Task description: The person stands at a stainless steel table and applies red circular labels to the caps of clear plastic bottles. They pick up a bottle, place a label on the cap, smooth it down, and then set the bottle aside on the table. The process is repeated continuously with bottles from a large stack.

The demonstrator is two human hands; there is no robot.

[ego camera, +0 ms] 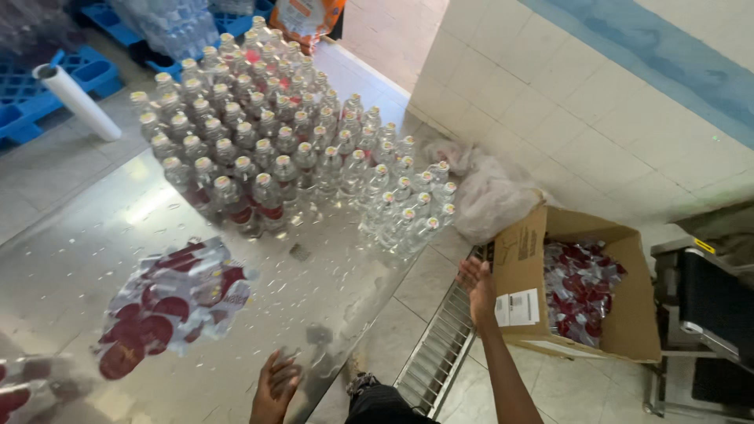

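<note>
A white-tiled wall topped by a blue painted band is seen at right. Pale floor tiles are crossed by a metal drain grate. Blue plastic pallets are stacked at far left.

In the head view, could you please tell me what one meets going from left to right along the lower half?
Pile of red-and-clear labels → left hand → floor drain grate → right hand → cardboard box of labels.
</note>
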